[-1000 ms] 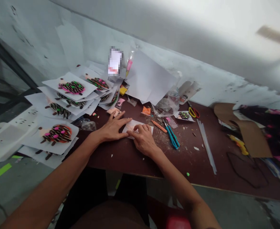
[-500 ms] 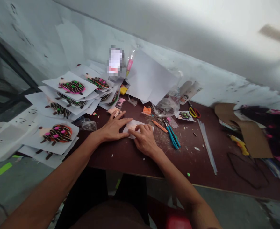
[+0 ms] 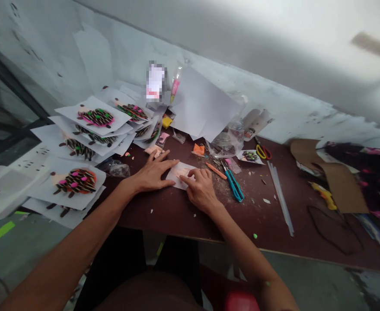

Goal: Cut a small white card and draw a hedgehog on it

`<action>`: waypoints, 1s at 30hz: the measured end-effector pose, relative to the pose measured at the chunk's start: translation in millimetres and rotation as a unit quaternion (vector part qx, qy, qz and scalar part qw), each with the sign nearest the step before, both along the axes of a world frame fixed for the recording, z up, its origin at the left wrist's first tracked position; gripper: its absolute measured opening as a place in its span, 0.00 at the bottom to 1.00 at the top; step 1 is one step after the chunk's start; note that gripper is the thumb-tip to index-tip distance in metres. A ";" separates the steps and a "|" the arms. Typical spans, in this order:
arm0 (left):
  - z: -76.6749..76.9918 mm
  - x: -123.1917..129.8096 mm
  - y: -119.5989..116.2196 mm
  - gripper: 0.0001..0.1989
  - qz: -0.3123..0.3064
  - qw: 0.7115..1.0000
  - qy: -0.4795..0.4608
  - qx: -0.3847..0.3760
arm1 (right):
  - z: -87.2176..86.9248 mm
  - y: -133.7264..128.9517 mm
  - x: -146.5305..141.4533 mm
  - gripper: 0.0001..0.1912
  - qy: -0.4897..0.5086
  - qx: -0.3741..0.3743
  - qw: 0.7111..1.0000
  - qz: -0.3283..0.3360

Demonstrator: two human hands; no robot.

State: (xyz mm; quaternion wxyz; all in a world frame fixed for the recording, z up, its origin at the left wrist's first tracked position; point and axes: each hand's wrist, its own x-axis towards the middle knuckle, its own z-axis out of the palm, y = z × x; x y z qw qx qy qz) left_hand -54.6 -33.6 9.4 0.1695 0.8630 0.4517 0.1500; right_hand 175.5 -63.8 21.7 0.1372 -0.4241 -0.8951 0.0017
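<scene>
A small white paper (image 3: 173, 180) lies on the brown table, with a flat patch of peach clay (image 3: 180, 172) on it. My left hand (image 3: 152, 174) rests at the paper's left edge, fingers spread, holding nothing. On the right side of the paper is my right hand (image 3: 201, 185), its index finger stretched onto the clay and the other fingers curled. Beyond my left hand's fingertips sits a packet of peach clay (image 3: 155, 150). An orange stick tool (image 3: 217, 171) and teal-handled pliers (image 3: 234, 185) lie just right of my right hand.
Stacked sheets with clay hedgehogs (image 3: 76, 180) stand at the left. Behind are a phone (image 3: 155, 82), large white sheets (image 3: 202, 103) and plastic bags. Scissors (image 3: 263, 152), clear glue sticks (image 3: 281, 201) and a yellow glue gun (image 3: 326, 198) with its cord lie to the right.
My right hand has shifted slightly right, uncovering more of the peach clay on the paper. My left hand stays in place on the paper's edge.
</scene>
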 end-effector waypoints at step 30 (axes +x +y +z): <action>1.2 0.7 -0.5 0.33 -0.001 1.000 -0.007 0.001 | 2.1 4.7 -10.8 0.19 -0.007 -0.026 1.000 -0.005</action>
